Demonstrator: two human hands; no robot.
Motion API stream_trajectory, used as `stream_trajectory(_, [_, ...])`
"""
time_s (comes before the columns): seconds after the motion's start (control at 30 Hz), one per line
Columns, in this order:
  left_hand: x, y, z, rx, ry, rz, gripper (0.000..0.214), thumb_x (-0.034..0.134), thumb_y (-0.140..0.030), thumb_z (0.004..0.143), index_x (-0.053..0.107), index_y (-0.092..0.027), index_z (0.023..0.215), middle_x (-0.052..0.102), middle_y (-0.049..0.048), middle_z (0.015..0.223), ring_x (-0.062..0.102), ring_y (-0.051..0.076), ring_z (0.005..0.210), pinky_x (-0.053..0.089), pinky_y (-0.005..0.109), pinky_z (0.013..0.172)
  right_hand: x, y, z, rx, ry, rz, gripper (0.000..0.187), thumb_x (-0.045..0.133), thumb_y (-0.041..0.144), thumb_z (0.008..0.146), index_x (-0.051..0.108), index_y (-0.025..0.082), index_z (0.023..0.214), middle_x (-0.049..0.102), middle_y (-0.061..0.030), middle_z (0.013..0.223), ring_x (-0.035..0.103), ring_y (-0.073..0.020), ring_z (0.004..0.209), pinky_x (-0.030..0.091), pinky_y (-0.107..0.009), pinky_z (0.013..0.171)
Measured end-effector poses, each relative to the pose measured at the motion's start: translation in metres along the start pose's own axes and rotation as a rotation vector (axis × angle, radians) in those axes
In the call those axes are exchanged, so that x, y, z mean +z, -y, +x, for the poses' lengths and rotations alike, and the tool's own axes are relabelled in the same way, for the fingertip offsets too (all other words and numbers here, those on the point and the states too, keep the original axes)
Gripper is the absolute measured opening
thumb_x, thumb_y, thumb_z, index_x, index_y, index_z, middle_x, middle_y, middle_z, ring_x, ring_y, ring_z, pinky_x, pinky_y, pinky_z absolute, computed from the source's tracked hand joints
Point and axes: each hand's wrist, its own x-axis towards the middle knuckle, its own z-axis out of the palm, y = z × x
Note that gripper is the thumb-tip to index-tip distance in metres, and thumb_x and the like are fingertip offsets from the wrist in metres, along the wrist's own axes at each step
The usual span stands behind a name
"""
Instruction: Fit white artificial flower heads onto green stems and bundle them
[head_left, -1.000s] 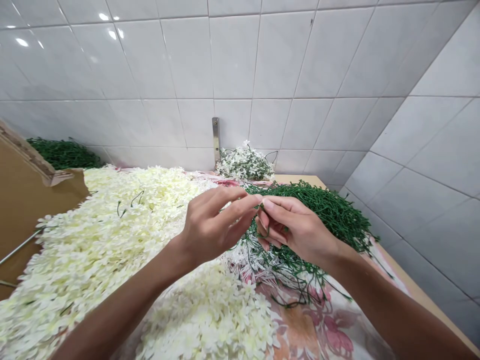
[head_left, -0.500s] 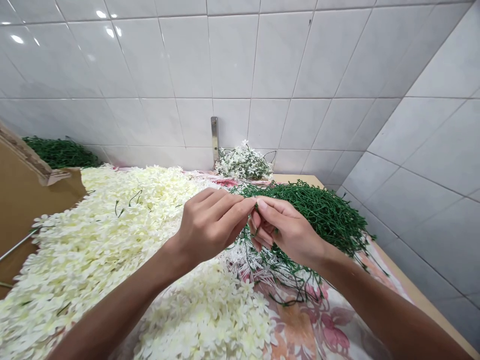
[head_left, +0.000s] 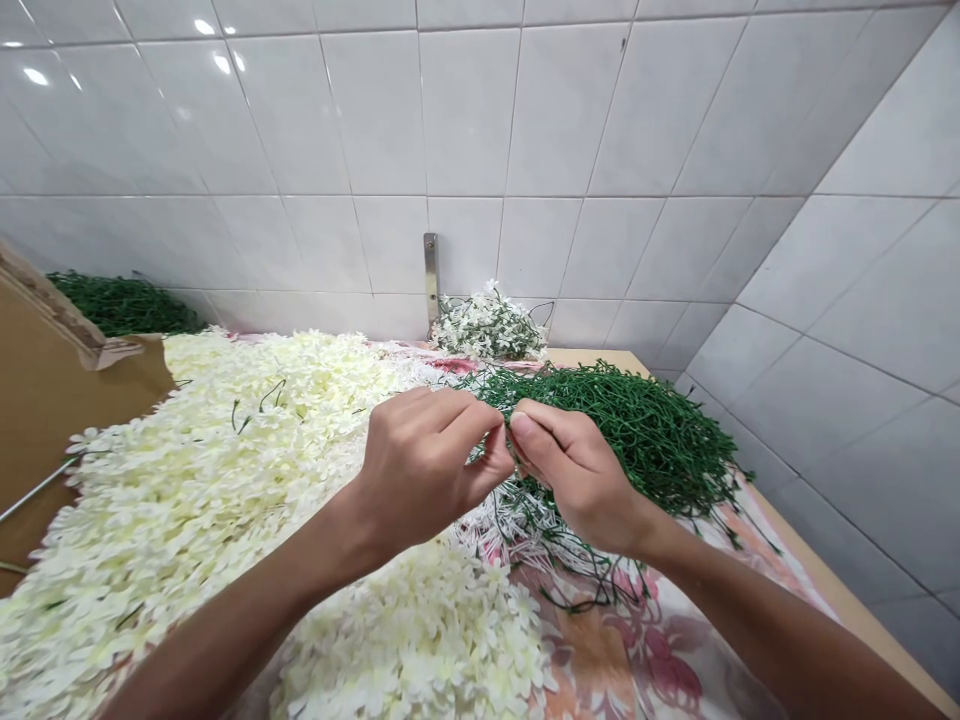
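Note:
My left hand [head_left: 431,460] is closed, thumb and forefinger pinched together over the middle of the table. What its fingertips hold is hidden or too small to name. Right up against it, my right hand [head_left: 577,470] is closed too, its thumb pressed on the curled fingers. A thin green plastic stem is in its grip, mostly covered by the fingers. Behind the right hand lies a heap of green plastic stems [head_left: 645,425]. Beneath both hands spread thin white stems [head_left: 491,525]. A wide pile of cream-white artificial flower heads [head_left: 225,470] lies under and beside my left arm.
A cluster of finished-looking white flowers [head_left: 491,325] rests by the tiled wall, beside a metal bracket [head_left: 430,270]. At the left stand a cardboard box [head_left: 67,390] and another heap of green stems [head_left: 124,305]. A floral cloth [head_left: 660,650] covers the table.
The left thumb has come into view, pinched against the forefinger. My right fingers have curled in tighter, and the green stem seen in them before is now mostly hidden.

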Motion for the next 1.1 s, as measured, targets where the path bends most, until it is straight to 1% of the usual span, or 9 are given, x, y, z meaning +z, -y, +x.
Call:
stream_trajectory(0.07, [0.0,-0.002,-0.001,-0.042,0.004,-0.011,0.017,0.054,-0.012,0.076,0.057,-0.016,0.06,0.055,-0.0029,0.052,0.047,0.009,0.048,0.037,0.023,0.049,-0.001,0.003,-0.001,-0.115,-0.033,-0.243,0.034,0.035,0.026,0.096,0.028,0.019,0.064,0.028,0.0059,0.055,0.025,-0.0067,0.048,0.024,-0.022,0.047])
stream_trajectory(0.17, [0.001,-0.004,-0.001,-0.102,0.019,-0.029,0.016,0.055,-0.013,0.076,0.058,-0.015,0.061,0.054,-0.0032,0.052,0.046,0.008,0.048,0.036,0.023,0.049,-0.002,0.005,-0.001,-0.249,-0.065,-0.468,0.031,0.036,0.018,0.094,0.026,0.019,0.064,0.027,0.0057,0.055,0.025,-0.0069,0.047,0.024,-0.023,0.048])
stream_trajectory(0.3, [0.001,-0.004,0.0,-0.158,0.047,-0.072,0.015,0.055,-0.014,0.076,0.058,-0.015,0.061,0.054,-0.0035,0.053,0.045,0.008,0.047,0.035,0.022,0.049,-0.003,0.002,-0.002,-0.382,-0.089,-0.655,0.03,0.038,0.014,0.093,0.027,0.02,0.065,0.028,0.0046,0.056,0.026,-0.0085,0.049,0.024,-0.026,0.05])
stream_trajectory(0.47, [0.002,-0.004,0.002,-0.227,0.062,-0.16,0.015,0.055,-0.014,0.076,0.057,-0.014,0.062,0.053,-0.0042,0.053,0.044,0.006,0.048,0.035,0.02,0.048,-0.003,-0.002,-0.002,-0.455,-0.12,-0.806,0.029,0.04,0.011,0.091,0.03,0.02,0.065,0.032,0.0031,0.056,0.027,-0.0107,0.051,0.025,-0.027,0.052])
stream_trajectory(0.63, [0.0,-0.002,0.003,-0.242,0.069,-0.218,0.013,0.054,-0.01,0.075,0.057,-0.014,0.062,0.053,-0.0044,0.054,0.043,0.005,0.048,0.035,0.019,0.048,-0.001,-0.001,-0.003,-0.485,-0.16,-0.78,0.028,0.041,0.01,0.089,0.032,0.02,0.064,0.033,0.003,0.056,0.029,-0.0109,0.052,0.027,-0.027,0.054])
stream_trajectory(0.73, [-0.002,-0.002,0.004,-0.125,0.076,-0.243,0.014,0.053,-0.01,0.077,0.057,-0.014,0.065,0.054,-0.0031,0.055,0.044,0.006,0.05,0.037,0.019,0.049,-0.001,0.002,-0.002,-0.372,-0.161,-0.614,0.03,0.038,0.012,0.092,0.03,0.02,0.064,0.029,0.0046,0.055,0.028,-0.0086,0.048,0.026,-0.025,0.05])
stream_trajectory(0.83, [-0.005,-0.005,0.005,-0.017,0.025,-0.179,0.014,0.053,-0.009,0.079,0.057,-0.014,0.067,0.056,-0.0015,0.056,0.047,0.008,0.052,0.039,0.02,0.051,-0.003,0.004,-0.002,-0.281,-0.161,-0.449,0.031,0.035,0.016,0.095,0.031,0.02,0.065,0.029,0.0056,0.055,0.029,-0.0071,0.046,0.027,-0.023,0.048])
stream_trajectory(0.97, [-0.008,-0.008,0.006,0.115,0.024,-0.039,0.015,0.054,-0.006,0.079,0.057,-0.014,0.067,0.059,0.0002,0.058,0.048,0.01,0.052,0.038,0.022,0.051,-0.003,0.006,-0.005,-0.31,-0.147,-0.358,0.031,0.034,0.018,0.096,0.032,0.019,0.065,0.03,0.0052,0.055,0.029,-0.0067,0.046,0.027,-0.022,0.047])
stream_trajectory(1.1, [-0.008,-0.009,0.004,0.189,0.027,-0.031,0.015,0.058,-0.007,0.078,0.055,-0.014,0.065,0.057,-0.0001,0.056,0.047,0.01,0.051,0.038,0.023,0.051,-0.003,0.011,-0.008,-0.399,-0.129,-0.401,0.029,0.036,0.011,0.093,0.03,0.019,0.066,0.029,0.0051,0.057,0.027,-0.0062,0.047,0.025,-0.021,0.047])
